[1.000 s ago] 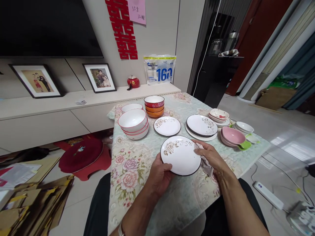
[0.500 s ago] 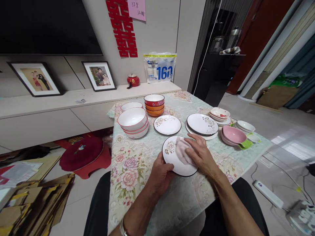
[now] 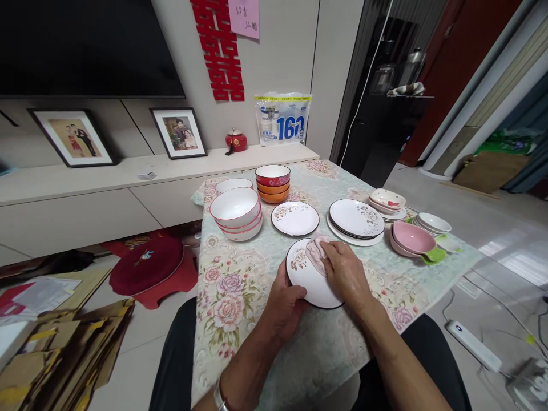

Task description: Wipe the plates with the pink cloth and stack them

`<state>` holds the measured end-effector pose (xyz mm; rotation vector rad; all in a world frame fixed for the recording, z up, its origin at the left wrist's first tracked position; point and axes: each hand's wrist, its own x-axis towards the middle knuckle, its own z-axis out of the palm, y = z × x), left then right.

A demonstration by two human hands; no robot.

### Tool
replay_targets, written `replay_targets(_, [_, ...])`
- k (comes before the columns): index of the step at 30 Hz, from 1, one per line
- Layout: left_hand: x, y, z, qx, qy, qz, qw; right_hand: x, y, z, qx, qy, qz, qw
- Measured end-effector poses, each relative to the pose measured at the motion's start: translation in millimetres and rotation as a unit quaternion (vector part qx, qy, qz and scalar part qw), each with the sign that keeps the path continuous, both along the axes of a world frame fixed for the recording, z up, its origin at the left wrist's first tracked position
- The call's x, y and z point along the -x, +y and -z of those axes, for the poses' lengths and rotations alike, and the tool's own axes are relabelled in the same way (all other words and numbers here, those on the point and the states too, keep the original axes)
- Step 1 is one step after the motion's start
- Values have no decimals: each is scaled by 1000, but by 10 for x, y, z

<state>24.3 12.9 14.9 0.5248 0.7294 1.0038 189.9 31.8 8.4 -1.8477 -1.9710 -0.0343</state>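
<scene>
My left hand (image 3: 286, 299) grips the left rim of a white plate (image 3: 314, 290) with a dark edge and brown flowers, its thumb on top. Pressed to the upper right of that plate is a pale pink cloth (image 3: 317, 254), bunched in the closed fingers of my right hand (image 3: 347, 274). Just beyond lies a matching single plate (image 3: 295, 218). To the right of it is a stack of flowered plates (image 3: 355, 218). White bowls with red rims (image 3: 236, 208) are stacked at the left, beside a stack of red and orange bowls (image 3: 273, 184).
Pink bowls (image 3: 413, 237), small white dishes (image 3: 433, 221) and heart-patterned bowls (image 3: 387, 198) stand on the table's right side. A flowered cloth covers the table (image 3: 231, 291). A red stool (image 3: 148, 265) and flattened cardboard (image 3: 64, 354) are at the left; a power strip (image 3: 473, 345) lies on the floor.
My right hand has slid the cloth toward the plate's upper edge, and its fingers are more curled around it. My left hand keeps its hold on the plate. The view has shifted slightly.
</scene>
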Motion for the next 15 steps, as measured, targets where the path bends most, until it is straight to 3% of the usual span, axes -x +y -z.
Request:
replay_targets(6, [5,16,-2,0,-23,6,1000,291,81,-68,21,11,-139,990])
replay_targets(11, [4,9,-6,1,-36,6,999,112,-13,-186,89,105,-277,951])
replay_targets(13, [1,8,-8,0,-32,8,999,-48,-38,-212,138,131,-282,940])
replay_targets(15, [-2,7,-9,-3,-29,7,1000,-169,-32,-198,165,135,-223,951])
